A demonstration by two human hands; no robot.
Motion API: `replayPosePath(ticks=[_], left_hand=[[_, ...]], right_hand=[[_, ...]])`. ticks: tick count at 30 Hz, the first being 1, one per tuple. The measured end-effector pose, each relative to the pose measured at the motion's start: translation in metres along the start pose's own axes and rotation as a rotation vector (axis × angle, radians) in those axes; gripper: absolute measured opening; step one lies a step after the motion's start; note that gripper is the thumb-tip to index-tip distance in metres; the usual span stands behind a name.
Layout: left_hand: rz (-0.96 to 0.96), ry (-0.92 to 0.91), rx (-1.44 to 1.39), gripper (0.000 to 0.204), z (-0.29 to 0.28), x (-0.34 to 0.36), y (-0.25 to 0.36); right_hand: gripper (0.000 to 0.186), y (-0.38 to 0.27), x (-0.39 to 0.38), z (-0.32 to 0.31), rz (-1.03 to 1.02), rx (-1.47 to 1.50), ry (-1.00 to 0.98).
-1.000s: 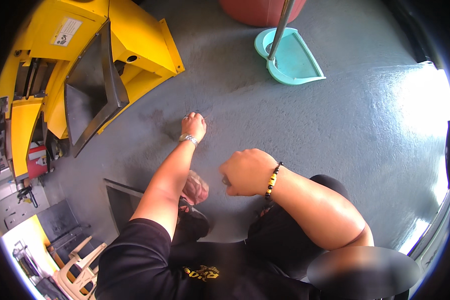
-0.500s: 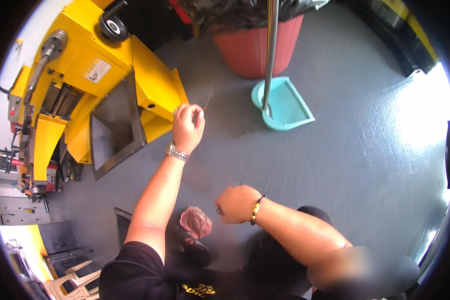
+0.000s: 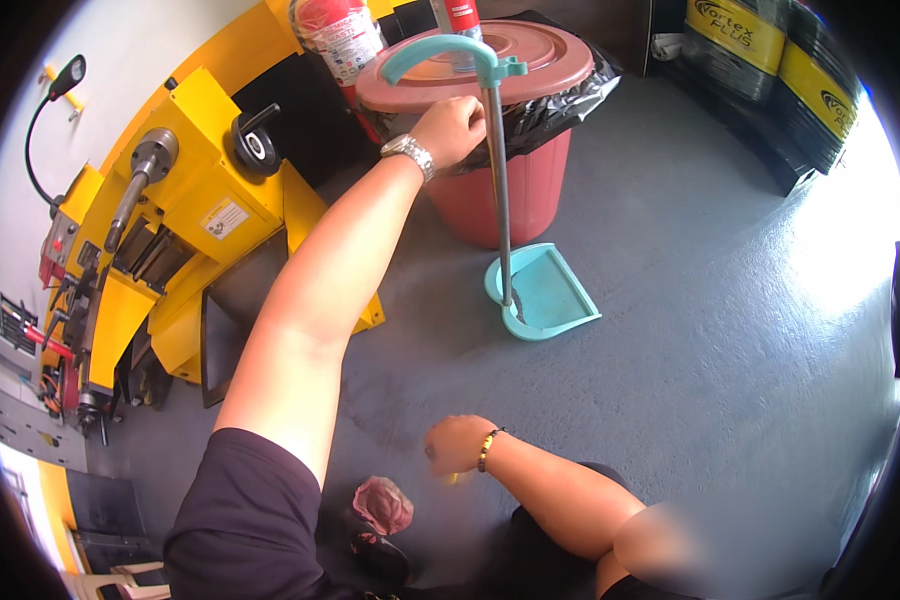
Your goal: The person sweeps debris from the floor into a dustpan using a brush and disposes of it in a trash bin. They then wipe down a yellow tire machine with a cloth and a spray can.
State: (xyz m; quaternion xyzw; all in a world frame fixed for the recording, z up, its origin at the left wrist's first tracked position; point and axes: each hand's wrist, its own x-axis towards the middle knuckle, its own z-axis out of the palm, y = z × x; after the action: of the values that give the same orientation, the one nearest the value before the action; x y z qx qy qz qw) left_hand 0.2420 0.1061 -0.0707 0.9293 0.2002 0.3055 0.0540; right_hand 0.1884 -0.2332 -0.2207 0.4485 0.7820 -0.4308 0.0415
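Left hand curled — cannot tell whether anything is held; dustpan handle just right of it, presumably upright for reach; right hand curled — contents likewise indeterminable.

Dustpan: turquoise tray, long straight metal handle, turquoise hooked grip on top. The tray lies flat on the floor, straight edge toward the near right; dark debris sits beside the handle base. The handle stands nearly upright, top tilted slightly left, just right of the left hand; contact cannot be confirmed.

Bin: red, round, narrowing downward; upright on the floor behind the dustpan. A black liner overhangs its rim. The ringed, reddish lid is in place.

Cloth: dull pink, crumpled; located near side, left of the right hand, not touching it.
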Motion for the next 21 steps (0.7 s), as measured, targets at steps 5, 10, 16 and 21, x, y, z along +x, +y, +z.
replayPosePath(ticks=[5, 10, 16, 21], left_hand=[[-0.001, 0.014, 0.094, 0.016, 0.008, 0.021, -0.007], [0.061, 0.070, 0.352, 0.022, -0.019, 0.043, 0.003], [-0.226, -0.105, 0.681, 0.031, -0.032, 0.056, -0.005], [-0.065, 0.209, 0.527, 0.020, -0.054, 0.032, -0.028]], right_hand=[[0.035, 0.003, -0.001, -0.005, 0.036, 0.030, -0.048], [0.035, 0.013, 0.000, 0.000, 0.032, 0.035, -0.025], [0.034, 0.016, 0.009, 0.003, 0.045, 0.019, -0.005], [0.035, 0.008, 0.017, -0.009, -0.005, 0.044, -0.016]])
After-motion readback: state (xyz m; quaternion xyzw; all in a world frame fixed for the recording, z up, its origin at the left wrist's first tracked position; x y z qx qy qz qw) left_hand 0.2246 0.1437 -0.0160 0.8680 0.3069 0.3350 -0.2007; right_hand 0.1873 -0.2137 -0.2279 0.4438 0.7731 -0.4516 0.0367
